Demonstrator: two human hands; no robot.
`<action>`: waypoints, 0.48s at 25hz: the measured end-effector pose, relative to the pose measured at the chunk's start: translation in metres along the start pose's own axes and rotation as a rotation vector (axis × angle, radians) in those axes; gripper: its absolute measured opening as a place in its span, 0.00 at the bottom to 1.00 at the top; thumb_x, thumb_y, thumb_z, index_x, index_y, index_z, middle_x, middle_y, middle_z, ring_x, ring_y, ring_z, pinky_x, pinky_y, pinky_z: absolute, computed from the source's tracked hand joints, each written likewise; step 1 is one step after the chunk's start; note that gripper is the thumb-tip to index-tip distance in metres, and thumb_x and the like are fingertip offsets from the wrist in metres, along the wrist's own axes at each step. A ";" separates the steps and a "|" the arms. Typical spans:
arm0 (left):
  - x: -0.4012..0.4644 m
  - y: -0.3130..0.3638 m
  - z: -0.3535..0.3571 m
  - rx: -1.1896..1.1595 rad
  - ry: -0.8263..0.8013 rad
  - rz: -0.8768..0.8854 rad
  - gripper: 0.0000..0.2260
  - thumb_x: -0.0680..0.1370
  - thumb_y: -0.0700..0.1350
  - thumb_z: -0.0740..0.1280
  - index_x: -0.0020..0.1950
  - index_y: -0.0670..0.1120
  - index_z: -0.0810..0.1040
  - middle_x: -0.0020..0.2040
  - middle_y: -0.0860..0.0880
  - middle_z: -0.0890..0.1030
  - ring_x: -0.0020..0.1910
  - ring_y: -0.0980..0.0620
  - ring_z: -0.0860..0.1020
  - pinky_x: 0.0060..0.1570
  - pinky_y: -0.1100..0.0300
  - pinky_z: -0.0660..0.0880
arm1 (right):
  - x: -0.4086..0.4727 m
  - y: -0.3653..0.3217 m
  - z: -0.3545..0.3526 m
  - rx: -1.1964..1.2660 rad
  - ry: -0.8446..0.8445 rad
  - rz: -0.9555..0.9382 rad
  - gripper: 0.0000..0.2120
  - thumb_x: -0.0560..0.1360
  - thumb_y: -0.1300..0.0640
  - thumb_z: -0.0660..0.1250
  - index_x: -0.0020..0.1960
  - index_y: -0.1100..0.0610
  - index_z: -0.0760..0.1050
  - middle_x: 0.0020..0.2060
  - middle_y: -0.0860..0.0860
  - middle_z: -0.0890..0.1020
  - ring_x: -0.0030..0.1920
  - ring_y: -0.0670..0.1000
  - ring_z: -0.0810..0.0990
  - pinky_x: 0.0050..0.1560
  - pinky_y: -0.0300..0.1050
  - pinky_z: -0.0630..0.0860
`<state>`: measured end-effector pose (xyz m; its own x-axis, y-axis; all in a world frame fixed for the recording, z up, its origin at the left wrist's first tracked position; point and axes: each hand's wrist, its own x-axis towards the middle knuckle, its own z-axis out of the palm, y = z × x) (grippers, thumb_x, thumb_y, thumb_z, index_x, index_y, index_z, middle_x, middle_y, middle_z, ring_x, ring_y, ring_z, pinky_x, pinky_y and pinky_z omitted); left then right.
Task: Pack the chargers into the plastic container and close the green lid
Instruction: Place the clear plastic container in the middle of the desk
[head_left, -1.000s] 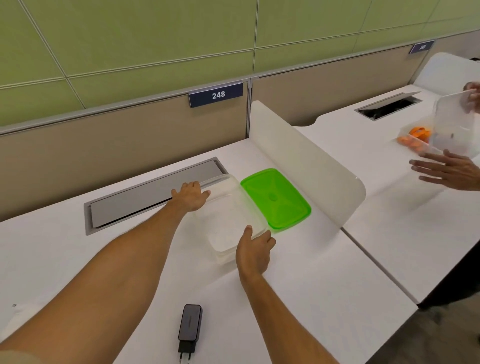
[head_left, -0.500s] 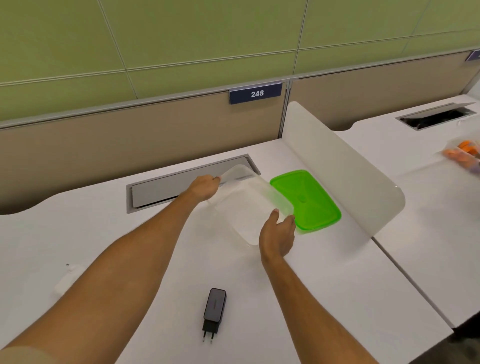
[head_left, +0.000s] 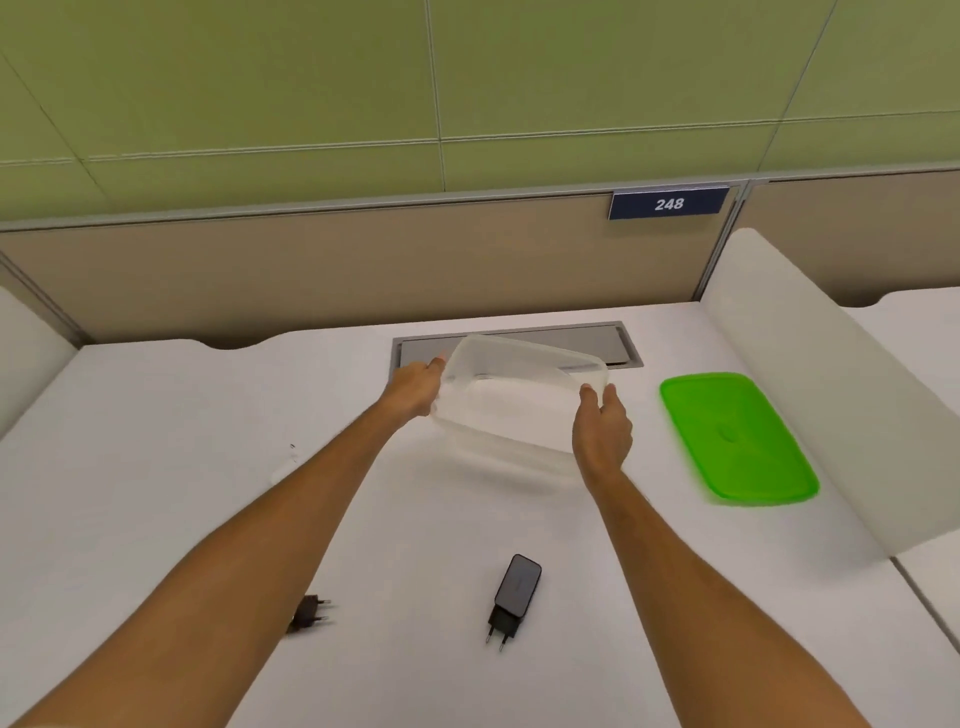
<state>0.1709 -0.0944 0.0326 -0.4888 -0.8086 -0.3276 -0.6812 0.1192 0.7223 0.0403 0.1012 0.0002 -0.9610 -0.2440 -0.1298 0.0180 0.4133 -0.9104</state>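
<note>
- Gripping the clear rectangular plastic container (head_left: 519, 395) from both short ends, the person held it tilted and apparently lifted off the white counter (head_left: 156, 467), its open mouth turned up and towards the camera; I judged this two-sided hold served to carry it nearer the chargers.
- The left hand (head_left: 415, 387) clasped the far-left end, its fingers (head_left: 438, 362) curled against the rim; the right hand (head_left: 602, 426) cupped the near-right end, thumb and fingers spread around the wall.
- The container looked empty, so packing was not yet begun.
- The flat bright-green plastic lid (head_left: 737, 439) lay on the counter to the right, apart from the container and beside the white divider panel (head_left: 810, 374), out of the way until closing.
- The black slab-shaped charger with two prongs (head_left: 514, 597) lay near the camera between the forearms.
- A smaller dark plug (head_left: 309, 613) showed partly beside the left forearm; the rest was hidden.
</note>
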 end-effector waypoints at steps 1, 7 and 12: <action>-0.003 -0.009 -0.007 -0.037 0.011 -0.023 0.23 0.79 0.56 0.53 0.51 0.38 0.76 0.51 0.39 0.80 0.49 0.39 0.80 0.56 0.46 0.78 | -0.001 -0.003 0.006 -0.004 -0.025 -0.010 0.26 0.79 0.47 0.56 0.73 0.57 0.63 0.69 0.55 0.72 0.69 0.59 0.68 0.69 0.52 0.62; -0.026 -0.048 -0.030 -0.102 0.058 -0.043 0.24 0.80 0.57 0.52 0.51 0.37 0.76 0.49 0.39 0.81 0.44 0.41 0.81 0.53 0.46 0.80 | -0.005 -0.012 0.033 0.041 -0.132 -0.048 0.23 0.78 0.48 0.57 0.69 0.57 0.69 0.64 0.56 0.77 0.64 0.59 0.73 0.64 0.51 0.67; -0.037 -0.064 -0.030 -0.143 0.102 -0.102 0.26 0.81 0.58 0.52 0.52 0.37 0.78 0.49 0.38 0.82 0.44 0.40 0.82 0.52 0.46 0.80 | -0.008 -0.005 0.043 0.044 -0.174 -0.039 0.20 0.77 0.47 0.57 0.62 0.58 0.74 0.57 0.57 0.80 0.54 0.57 0.76 0.57 0.50 0.68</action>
<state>0.2486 -0.0890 0.0167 -0.3587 -0.8671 -0.3456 -0.6368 -0.0433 0.7698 0.0598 0.0628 -0.0110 -0.8991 -0.4088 -0.1564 -0.0029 0.3628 -0.9318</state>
